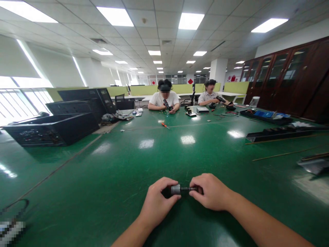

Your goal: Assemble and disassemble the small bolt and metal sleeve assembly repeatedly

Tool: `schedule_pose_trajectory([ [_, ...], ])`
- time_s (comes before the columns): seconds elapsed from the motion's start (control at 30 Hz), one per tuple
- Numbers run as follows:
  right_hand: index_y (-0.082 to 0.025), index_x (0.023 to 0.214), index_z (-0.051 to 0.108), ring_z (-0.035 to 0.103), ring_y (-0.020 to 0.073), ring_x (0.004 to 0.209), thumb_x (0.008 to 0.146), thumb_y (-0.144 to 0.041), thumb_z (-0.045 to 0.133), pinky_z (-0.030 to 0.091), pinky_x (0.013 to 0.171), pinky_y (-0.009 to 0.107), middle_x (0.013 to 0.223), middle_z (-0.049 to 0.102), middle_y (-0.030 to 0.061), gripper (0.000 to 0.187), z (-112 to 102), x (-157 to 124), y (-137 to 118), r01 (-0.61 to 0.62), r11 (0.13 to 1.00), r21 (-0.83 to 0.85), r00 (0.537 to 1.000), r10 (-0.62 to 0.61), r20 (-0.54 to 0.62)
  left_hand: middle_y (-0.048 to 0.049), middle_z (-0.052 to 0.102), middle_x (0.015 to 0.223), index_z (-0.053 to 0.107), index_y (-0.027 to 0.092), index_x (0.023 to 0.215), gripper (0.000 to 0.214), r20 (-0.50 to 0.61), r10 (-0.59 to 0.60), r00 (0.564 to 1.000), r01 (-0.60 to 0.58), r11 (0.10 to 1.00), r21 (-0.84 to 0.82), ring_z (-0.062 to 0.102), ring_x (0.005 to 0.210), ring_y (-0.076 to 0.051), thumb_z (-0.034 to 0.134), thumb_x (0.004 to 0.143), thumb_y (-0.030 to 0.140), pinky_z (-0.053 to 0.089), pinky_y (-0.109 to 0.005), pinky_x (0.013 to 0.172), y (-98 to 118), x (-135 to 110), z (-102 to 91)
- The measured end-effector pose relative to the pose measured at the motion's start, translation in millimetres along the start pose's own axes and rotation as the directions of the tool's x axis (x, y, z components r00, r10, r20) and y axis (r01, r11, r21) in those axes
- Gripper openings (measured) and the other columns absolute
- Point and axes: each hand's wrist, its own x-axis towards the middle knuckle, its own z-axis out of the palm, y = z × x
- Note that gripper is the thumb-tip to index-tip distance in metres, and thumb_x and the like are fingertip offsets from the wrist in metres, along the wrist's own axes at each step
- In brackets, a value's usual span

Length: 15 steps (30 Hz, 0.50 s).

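Note:
My left hand [156,200] grips a short grey metal cylinder [176,189] between thumb and fingers. A thin dark shaft [184,188] runs from the cylinder's right end, in line with it. Around the far end of that shaft, the fingers of my right hand [212,192] are closed in a pinch. Part of the shaft is hidden behind those fingers. Both hands are just above the near part of the green tabletop [115,171]. Whether cylinder and shaft are one piece, I cannot tell.
An orange-handled screwdriver [164,125] lies farther out. Black computer cases [59,128] stand at the left. Black trays [267,116] and dark metal rails [277,133] lie at the right. Two people [154,99] sit across the table with tools in hand.

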Motion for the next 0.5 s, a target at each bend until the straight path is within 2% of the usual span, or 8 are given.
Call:
schedule_pose_trajectory([
  [0.5,-0.021,0.087,0.065,0.057,0.0142,0.066,0.088,-0.032,0.06,0.034,0.067,0.027,0.072,0.067,-0.0021,0.011,-3.9,0.1,-0.2,-0.012,1.0,0.002,1.0,0.012,0.009,0.0013,0.072,0.092,0.072,0.025,0.094,0.031,-0.01,-0.008,1.0,0.008,1.0,0.009,0.067,0.088,-0.019,0.079,0.069,0.009,0.051,-0.032,0.082,1.2,0.7,-3.6],
])
